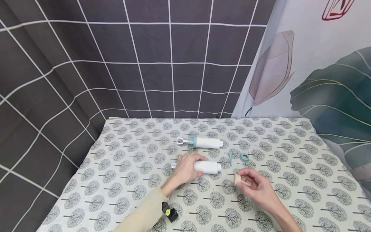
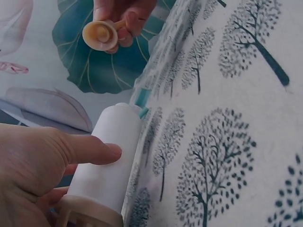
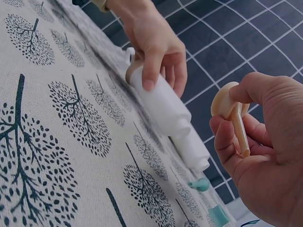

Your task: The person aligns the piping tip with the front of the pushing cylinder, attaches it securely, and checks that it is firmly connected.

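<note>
My left hand [image 1: 185, 169] grips a white syringe [image 1: 207, 167] with a beige collar, its thumb along the barrel. The syringe lies sideways low over the cloth, its narrow tip toward the right. My right hand [image 1: 258, 187] pinches a round beige cap [image 3: 220, 100] together with a thin beige spout [image 3: 241, 135] between thumb and fingers. The hands are apart, and the beige parts are right of the syringe tip. Behind lies a second white syringe [image 1: 208, 142] with a teal collar and a looped plunger handle. The left palm hides most of the held syringe's handle end.
A teal spout [image 1: 230, 158] and a teal ring cap [image 1: 244, 157] lie on the tree-patterned tablecloth [image 1: 150, 199], right of the syringes. A dark checked curtain [image 1: 150, 77] hangs behind the table, and a leaf-printed curtain [image 1: 342, 96] at the right.
</note>
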### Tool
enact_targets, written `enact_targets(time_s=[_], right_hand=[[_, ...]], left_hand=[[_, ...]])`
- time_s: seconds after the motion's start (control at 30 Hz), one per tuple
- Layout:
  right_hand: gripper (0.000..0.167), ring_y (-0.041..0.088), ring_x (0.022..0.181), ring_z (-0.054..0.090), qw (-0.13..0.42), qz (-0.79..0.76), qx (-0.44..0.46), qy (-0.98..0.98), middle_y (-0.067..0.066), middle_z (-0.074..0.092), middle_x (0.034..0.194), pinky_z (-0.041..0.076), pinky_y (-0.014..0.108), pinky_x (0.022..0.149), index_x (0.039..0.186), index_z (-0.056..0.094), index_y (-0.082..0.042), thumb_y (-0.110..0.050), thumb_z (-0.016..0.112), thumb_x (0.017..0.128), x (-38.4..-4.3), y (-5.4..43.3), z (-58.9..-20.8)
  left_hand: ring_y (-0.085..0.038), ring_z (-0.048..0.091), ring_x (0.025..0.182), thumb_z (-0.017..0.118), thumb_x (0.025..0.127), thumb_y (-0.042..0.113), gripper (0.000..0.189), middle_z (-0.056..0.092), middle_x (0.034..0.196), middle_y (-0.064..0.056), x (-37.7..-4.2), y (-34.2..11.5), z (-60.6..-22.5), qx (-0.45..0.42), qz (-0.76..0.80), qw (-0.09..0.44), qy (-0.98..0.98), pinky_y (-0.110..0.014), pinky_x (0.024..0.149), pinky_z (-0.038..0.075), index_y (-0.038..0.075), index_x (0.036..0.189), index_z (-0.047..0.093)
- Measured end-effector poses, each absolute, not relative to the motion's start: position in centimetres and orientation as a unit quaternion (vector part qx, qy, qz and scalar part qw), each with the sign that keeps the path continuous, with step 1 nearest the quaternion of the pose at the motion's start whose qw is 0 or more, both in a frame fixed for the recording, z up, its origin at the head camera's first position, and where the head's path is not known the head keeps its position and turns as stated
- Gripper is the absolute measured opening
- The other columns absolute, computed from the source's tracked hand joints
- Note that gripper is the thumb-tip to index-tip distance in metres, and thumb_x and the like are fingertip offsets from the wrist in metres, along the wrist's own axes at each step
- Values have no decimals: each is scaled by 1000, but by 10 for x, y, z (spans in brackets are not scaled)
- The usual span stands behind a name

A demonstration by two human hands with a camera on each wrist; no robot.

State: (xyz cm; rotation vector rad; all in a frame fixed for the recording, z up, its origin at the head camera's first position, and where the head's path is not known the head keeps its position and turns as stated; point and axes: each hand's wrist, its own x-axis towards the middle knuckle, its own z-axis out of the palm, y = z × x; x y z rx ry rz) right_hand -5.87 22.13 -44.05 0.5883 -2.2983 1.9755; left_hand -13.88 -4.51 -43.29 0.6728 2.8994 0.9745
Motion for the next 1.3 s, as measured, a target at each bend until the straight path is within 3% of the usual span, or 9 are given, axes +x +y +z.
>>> enact_targets(time_s=[0.9, 1.3], right_hand=[[32, 18, 79, 63, 31, 635, 181, -751, 20, 60, 92, 54, 19, 71, 112, 56, 13, 18, 66, 82, -62, 215, -442], [33, 25, 76, 63, 14, 635, 171, -754, 21, 61, 92, 55, 21, 67, 113, 55, 14, 16, 67, 83, -63, 214, -441]], left_hand=[[-15, 60, 100, 88, 72, 11, 43, 71, 114, 3, -112, -47, -402, 267, 319, 23, 909, -44, 94, 42, 17, 112, 73], [-12, 60, 98, 88, 72, 9, 41, 71, 111, 4, -109, -46, -398, 284, 327, 23, 901, -43, 94, 43, 16, 109, 74]])
